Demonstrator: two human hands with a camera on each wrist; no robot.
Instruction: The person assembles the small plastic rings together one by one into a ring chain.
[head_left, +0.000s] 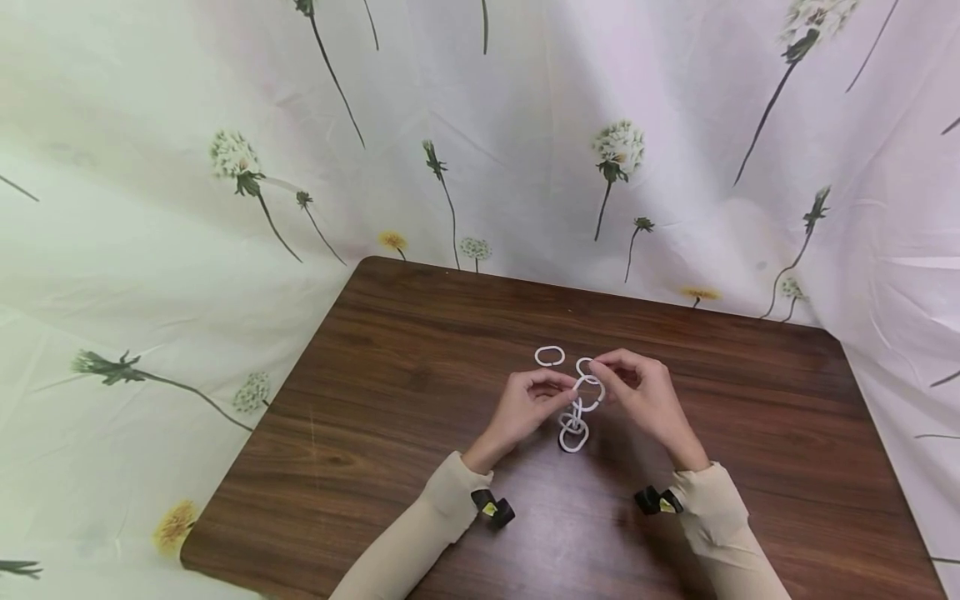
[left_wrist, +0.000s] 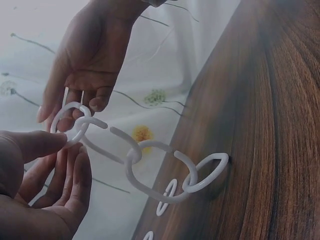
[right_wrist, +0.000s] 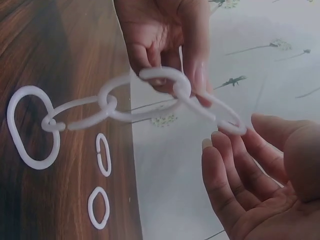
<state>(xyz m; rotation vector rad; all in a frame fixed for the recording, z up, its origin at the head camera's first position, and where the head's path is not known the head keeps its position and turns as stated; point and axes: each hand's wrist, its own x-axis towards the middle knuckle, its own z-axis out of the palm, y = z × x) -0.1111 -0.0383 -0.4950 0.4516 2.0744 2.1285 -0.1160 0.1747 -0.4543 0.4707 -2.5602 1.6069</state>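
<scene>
Left hand (head_left: 525,406) is pinching white chain (right_wrist: 107,103) near its top, chain hanging over table (head_left: 375,400). Right hand (head_left: 647,392), above table, is meeting its end; can't tell if gripping. Loose links (head_left: 550,347) lying on table.

Left hand (right_wrist: 162,32) pinching chain (right_wrist: 111,106); two loose links (right_wrist: 91,209).

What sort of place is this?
Probably a makeshift recording station indoors: a flower-print curtain hangs close around a dark wood-grain table, and the person wears black wrist cameras.
</scene>
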